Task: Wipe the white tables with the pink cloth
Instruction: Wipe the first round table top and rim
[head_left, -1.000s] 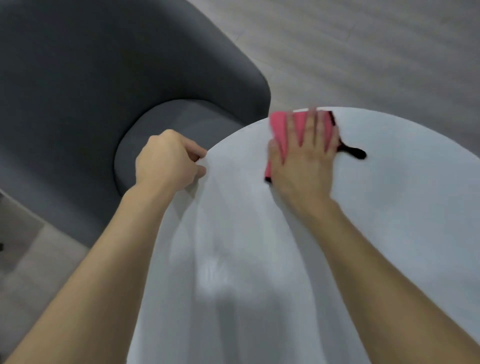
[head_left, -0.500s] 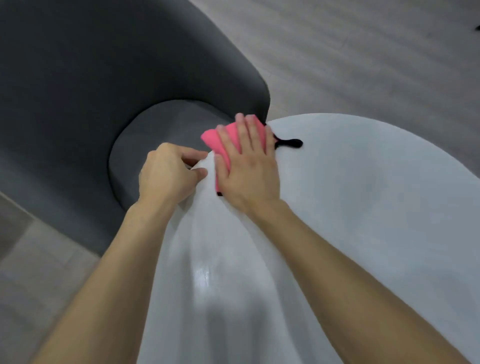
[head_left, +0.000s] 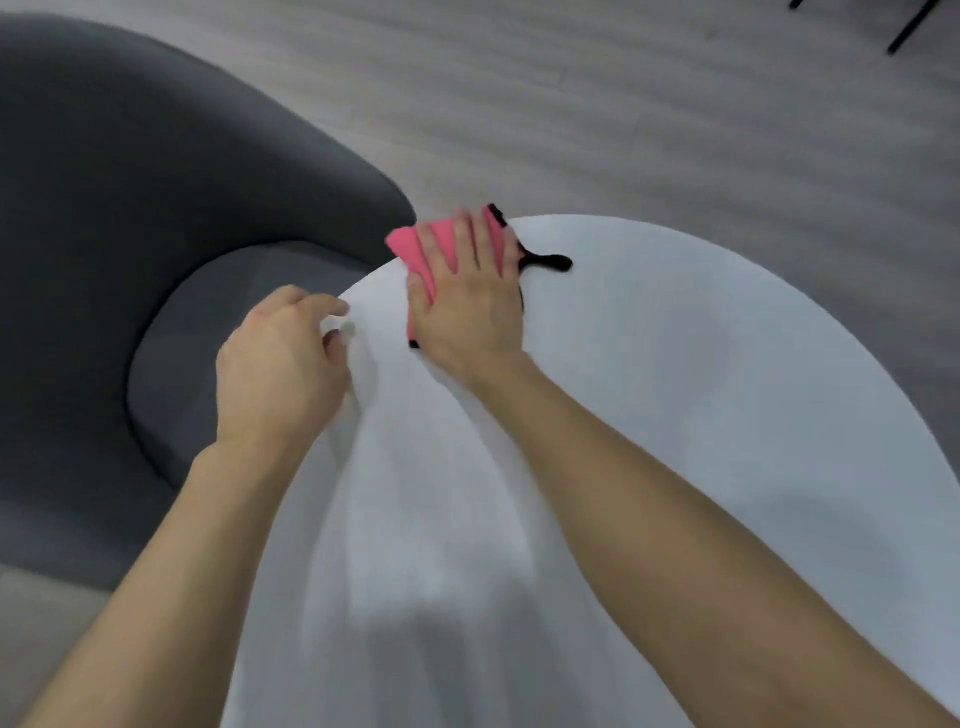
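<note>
The pink cloth (head_left: 410, 248) with black edging lies on the far-left rim of the round white table (head_left: 701, 389). My right hand (head_left: 467, 306) presses flat on the cloth with straight, spread fingers. A black loop (head_left: 550, 262) of the cloth sticks out to the right of the hand. My left hand (head_left: 275, 364) is at the table's left rim, its fingers curled over the edge and its thumb on top. The image is blurred by motion.
A dark grey upholstered armchair (head_left: 156, 208) stands tight against the table's left side, its seat under my left hand. Grey wood-look floor (head_left: 623, 104) lies beyond the table. Thin black furniture legs (head_left: 906, 31) show at the top right corner.
My right hand slid the cloth leftward along the table's far edge toward the armchair side. My left hand stayed at the left rim.
</note>
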